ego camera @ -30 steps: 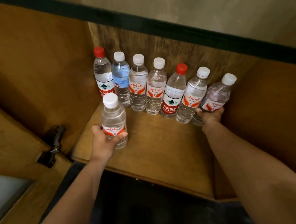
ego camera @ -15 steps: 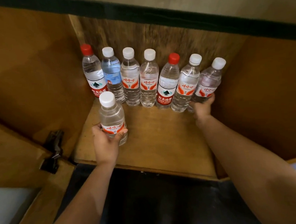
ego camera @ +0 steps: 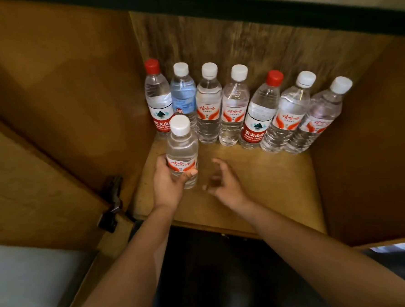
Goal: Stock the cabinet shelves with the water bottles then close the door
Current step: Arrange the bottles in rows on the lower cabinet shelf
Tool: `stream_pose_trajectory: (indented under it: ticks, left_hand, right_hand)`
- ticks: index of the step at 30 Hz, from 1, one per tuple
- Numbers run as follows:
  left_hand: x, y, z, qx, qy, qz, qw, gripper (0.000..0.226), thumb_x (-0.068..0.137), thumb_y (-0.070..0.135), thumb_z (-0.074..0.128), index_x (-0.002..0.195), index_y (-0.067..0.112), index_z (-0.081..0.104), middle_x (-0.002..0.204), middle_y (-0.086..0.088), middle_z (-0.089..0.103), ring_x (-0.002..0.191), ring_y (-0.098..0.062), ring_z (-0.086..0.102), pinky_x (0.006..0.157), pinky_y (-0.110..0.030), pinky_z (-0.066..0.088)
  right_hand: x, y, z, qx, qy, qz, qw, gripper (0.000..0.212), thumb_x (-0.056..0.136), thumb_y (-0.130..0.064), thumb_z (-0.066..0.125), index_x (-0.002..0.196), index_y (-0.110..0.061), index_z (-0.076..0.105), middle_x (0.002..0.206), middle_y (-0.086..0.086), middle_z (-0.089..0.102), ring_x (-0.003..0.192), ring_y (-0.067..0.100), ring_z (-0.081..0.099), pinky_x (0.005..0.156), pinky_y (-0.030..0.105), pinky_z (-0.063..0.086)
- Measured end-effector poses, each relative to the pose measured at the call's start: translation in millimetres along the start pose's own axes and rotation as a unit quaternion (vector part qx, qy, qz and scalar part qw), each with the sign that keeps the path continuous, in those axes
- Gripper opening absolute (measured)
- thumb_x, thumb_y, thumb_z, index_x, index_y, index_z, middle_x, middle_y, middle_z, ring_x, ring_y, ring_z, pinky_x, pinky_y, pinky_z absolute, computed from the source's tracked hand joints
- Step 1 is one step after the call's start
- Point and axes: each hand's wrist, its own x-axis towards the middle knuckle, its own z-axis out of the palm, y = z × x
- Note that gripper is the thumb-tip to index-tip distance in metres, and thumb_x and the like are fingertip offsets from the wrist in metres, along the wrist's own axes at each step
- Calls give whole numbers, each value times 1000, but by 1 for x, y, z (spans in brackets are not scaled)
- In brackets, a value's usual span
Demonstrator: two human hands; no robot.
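Several water bottles stand in a row along the back wall of the wooden cabinet shelf [ego camera: 269,184], from a red-capped bottle [ego camera: 158,101] at the left to a white-capped bottle [ego camera: 318,117] at the right. My left hand [ego camera: 167,184] is shut on a white-capped bottle [ego camera: 182,152], held upright at the shelf's left front, in front of the row. My right hand [ego camera: 224,182] hovers empty over the middle of the shelf, fingers apart and slightly blurred.
The open cabinet door [ego camera: 32,175] hangs at the left, with a dark metal hinge [ego camera: 112,204] at the shelf's front left corner. Cabinet side walls stand on both sides. Below the shelf's front edge lies a dark space [ego camera: 216,283].
My right hand has let go of the rightmost bottle and pulled back left to the middle of the shelf. My left hand still holds its bottle.
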Motion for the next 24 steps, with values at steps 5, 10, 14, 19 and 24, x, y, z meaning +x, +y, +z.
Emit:
stream_pose_trajectory:
  ticks: [5,10,14,19,24]
  left_hand:
    - [19,3,-11,58,-8,-9,998,61,70,9,77,123,6,48,122,-11,58,115,-28,54,99,-40,44]
    - [31,24,-25,105,46,73,991,77,72,9,75,138,21,36,136,-3,43,126,-12,40,101,-20,34]
    - [50,60,-42,146,91,204,964,68,84,18,65,143,27,31,138,1,42,128,-10,36,100,-19,33]
    - [85,85,-53,232,116,211,942,46,82,6,64,125,20,55,122,-3,56,114,-23,53,96,-36,44]
    - [100,93,-51,246,155,183,939,38,78,8,68,113,19,61,115,-4,60,106,-26,56,87,-34,45]
  right_hand:
    - [24,-30,31,-55,-9,-79,995,78,67,-17,80,134,-13,39,135,8,49,121,24,49,98,33,44]
    - [51,-47,56,-90,44,-54,993,36,88,-22,58,121,-16,45,120,6,59,113,26,56,81,19,45]
    - [69,-62,67,-125,17,-50,991,45,88,-20,59,129,-13,42,122,12,57,112,29,55,87,25,43]
    - [85,-76,82,-150,26,-22,988,61,82,-20,65,133,-9,34,127,18,52,114,34,52,95,42,46]
    - [97,-86,91,-91,69,21,993,57,79,-24,65,122,-7,33,121,21,58,107,38,57,91,49,48]
